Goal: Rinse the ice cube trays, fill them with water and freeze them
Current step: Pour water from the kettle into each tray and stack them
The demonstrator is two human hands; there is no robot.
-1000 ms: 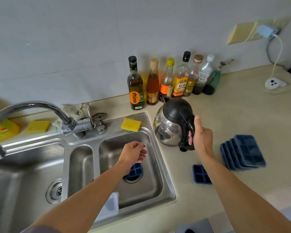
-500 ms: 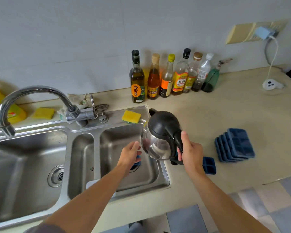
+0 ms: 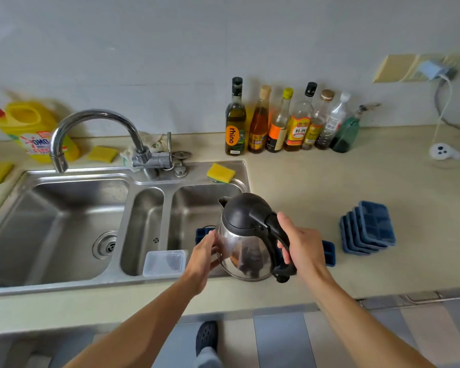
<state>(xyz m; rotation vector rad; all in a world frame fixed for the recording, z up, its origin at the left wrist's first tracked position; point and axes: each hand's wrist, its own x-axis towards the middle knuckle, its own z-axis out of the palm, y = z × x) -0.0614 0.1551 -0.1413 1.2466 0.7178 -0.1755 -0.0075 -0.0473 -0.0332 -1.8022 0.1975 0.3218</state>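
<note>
A long beige stone countertop [image 3: 316, 181] runs along a pale tiled wall, and a stainless steel sink [image 3: 133, 179] with three basins is set into its left part, a curved chrome faucet [image 3: 91, 115] rising behind it with its spout over the large left basin. A rounded stainless steel kettle [image 3: 246, 240] with a black lid and black handle is held in the air over the front right corner of the sink, its spout pointing away from the person. A yellow plastic detergent bottle [image 3: 32, 128] stands at the far left by the wall, and a row of glass and plastic condiment bottles [image 3: 284, 123] lines the wall behind the right basin. A stack of dark blue ice cube trays [image 3: 369, 227] sits fanned on the counter to the right of the kettle, well apart from the sink. The right hand [image 3: 303, 248] wraps its fingers around the kettle's handle, thumb up along it. The left hand [image 3: 203, 257] rests its palm and loosely spread fingers against the kettle's steel side. A clear rectangular plastic container [image 3: 165, 262] sits in the narrow middle basin. A single dark blue ice cube tray [image 3: 329, 252] lies on the counter, partly hidden behind the right hand. Another blue tray [image 3: 203, 233] shows in the right basin, just beside the left hand's fingers. A yellow sponge [image 3: 221, 173] lies on the sink's back rim.
</note>
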